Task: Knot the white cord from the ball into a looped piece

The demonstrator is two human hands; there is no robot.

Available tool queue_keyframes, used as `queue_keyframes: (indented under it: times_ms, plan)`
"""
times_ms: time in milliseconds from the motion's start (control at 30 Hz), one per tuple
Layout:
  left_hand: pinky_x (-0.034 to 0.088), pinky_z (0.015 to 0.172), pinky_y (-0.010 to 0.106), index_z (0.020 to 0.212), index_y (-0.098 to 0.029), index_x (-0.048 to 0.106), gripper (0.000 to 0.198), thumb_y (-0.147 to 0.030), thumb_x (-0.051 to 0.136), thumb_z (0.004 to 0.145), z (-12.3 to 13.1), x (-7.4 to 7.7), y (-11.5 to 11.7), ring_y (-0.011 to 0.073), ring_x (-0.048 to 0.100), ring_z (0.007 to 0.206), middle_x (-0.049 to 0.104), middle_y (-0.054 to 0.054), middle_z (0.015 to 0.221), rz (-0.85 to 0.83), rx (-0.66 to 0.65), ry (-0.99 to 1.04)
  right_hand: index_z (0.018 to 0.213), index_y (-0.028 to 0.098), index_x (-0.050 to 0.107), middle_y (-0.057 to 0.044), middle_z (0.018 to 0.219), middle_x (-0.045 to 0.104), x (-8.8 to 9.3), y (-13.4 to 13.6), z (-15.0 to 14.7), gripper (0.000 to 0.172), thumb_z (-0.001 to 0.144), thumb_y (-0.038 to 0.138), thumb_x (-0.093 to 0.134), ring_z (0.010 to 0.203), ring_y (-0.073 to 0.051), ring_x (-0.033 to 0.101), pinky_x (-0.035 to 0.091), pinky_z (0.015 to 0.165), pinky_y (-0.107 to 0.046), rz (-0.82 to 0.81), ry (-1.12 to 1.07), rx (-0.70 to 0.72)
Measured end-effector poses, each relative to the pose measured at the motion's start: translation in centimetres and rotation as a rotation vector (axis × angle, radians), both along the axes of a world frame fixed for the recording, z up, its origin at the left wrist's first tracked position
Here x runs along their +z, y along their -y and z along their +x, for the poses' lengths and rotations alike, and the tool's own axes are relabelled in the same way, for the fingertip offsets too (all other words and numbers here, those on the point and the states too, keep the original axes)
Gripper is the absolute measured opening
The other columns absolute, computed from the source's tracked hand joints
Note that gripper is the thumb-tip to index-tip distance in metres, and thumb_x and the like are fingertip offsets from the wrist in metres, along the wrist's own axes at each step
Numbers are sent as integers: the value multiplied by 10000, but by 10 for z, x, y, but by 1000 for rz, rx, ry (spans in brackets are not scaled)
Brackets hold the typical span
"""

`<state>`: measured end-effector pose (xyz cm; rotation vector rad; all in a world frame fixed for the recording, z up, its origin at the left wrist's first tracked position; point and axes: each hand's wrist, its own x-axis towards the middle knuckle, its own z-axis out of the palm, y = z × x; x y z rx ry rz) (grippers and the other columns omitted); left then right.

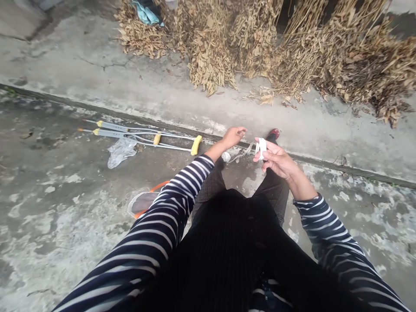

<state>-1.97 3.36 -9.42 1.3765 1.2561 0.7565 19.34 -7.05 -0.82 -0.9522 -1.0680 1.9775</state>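
One looped bundle of flat white tape is clenched between the thumb and fingers of the right hand, with the other fingers curled beneath it. The bundle is held in the air, well above the ground. A thin, pale strand is stretched from it toward a small white ball, which is seen just below the left hand. The left hand is loosely curled, and nothing can be seen held in it. Both forearms are covered by black-and-white striped sleeves, and dark trousers are seen beneath the hands. A red shoe tip is visible just beyond the right hand.

To the left, a pair of metal crutches with yellow grips is laid flat on weathered concrete, beside a crumpled clear plastic bag. A clear container with an orange rim is partly hidden by the left arm. Beyond a raised concrete edge, bundles of dried brown leafy stalks are piled, with a teal cloth among them.
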Motion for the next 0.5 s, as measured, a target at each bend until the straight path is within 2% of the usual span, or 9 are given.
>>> queue_keyframes:
  times_ms: [67,100,167,267,333,400,500]
  plan:
    - [511,936,331,1242,-175,719,381,-215,651,870,6,8,19,230,668,1106,737,100,1210,87,-78,194,1447,206,575,-46,922,770,-3,-2,1,715,799,323,853,874,-200,765,628,515,-211,0,-19,-13]
    - [510,965,345,1306,-185,687,444,-239,674,866,10,11,30,242,659,1166,717,112,1278,84,-136,294,1443,209,578,-48,932,771,-5,-2,1,704,803,325,849,881,-199,766,631,522,-209,1,-25,-20]
    - [493,1023,369,1318,-179,680,536,-281,773,801,18,14,50,269,651,1220,707,131,1314,56,-193,426,1444,220,577,-55,961,777,-8,-3,-1,699,810,340,843,899,-199,768,631,533,-202,8,-32,-27]
    - [488,1019,381,1137,-128,753,508,-394,860,717,27,13,68,289,688,1138,760,142,1188,-4,-160,475,1485,240,539,-70,1029,784,-8,-5,-7,748,814,384,836,926,-201,769,625,543,-191,48,-22,-26]
    - [489,994,372,980,-107,775,462,-500,827,743,30,10,76,264,708,1036,790,128,1025,-52,-140,470,1524,248,497,-81,1083,784,-7,-9,-11,811,809,425,836,919,-202,772,628,550,-196,98,4,-51]
    - [483,969,358,897,-101,770,487,-573,784,776,28,7,83,228,708,950,792,121,905,-109,-185,461,1555,248,459,-87,1110,782,-7,-15,-12,868,803,462,835,936,-213,775,642,575,-216,173,69,-115]
    - [479,894,339,897,-98,754,514,-596,785,771,20,7,94,197,699,845,789,131,826,-221,-315,454,1577,236,433,-96,1113,783,-11,-27,-5,902,811,532,807,1024,-246,765,652,601,-241,325,213,-214]
